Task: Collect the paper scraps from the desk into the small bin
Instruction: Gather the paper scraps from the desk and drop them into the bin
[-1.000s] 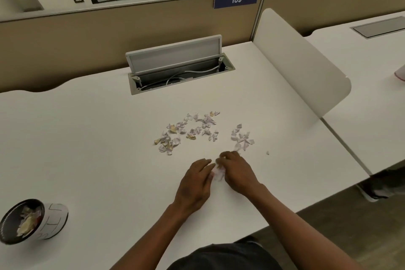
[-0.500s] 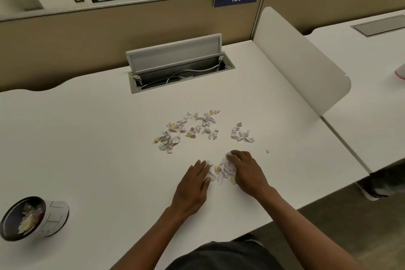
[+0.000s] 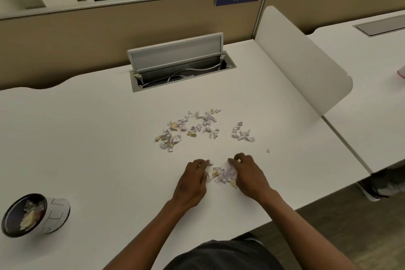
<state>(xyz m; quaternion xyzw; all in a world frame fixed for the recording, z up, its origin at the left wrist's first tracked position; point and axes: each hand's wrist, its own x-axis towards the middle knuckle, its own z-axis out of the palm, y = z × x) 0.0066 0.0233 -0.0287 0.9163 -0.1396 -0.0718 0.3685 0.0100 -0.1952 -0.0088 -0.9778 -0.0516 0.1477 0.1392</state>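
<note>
A small pile of paper scraps (image 3: 221,175) lies on the white desk (image 3: 87,138) between my two hands. My left hand (image 3: 192,182) rests flat against the pile's left side, its fingers only slightly bent. On the pile's right, my right hand (image 3: 249,175) has its fingers curled over the scraps. A larger scatter of scraps (image 3: 188,129) and a smaller cluster (image 3: 242,134) lie further back, with one tiny bit (image 3: 267,150) to the right. The small bin (image 3: 57,212), black inside with scraps in it, stands at the near left.
An open cable hatch (image 3: 179,68) with its lid raised sits at the back of the desk. A white rounded divider panel (image 3: 302,68) borders the desk's right side, with another desk (image 3: 372,76) beyond. The desk's front edge runs close under my forearms.
My hands, first pressed together over the scraps, have drawn slightly apart and back toward me. The gathered pile now shows between them.
</note>
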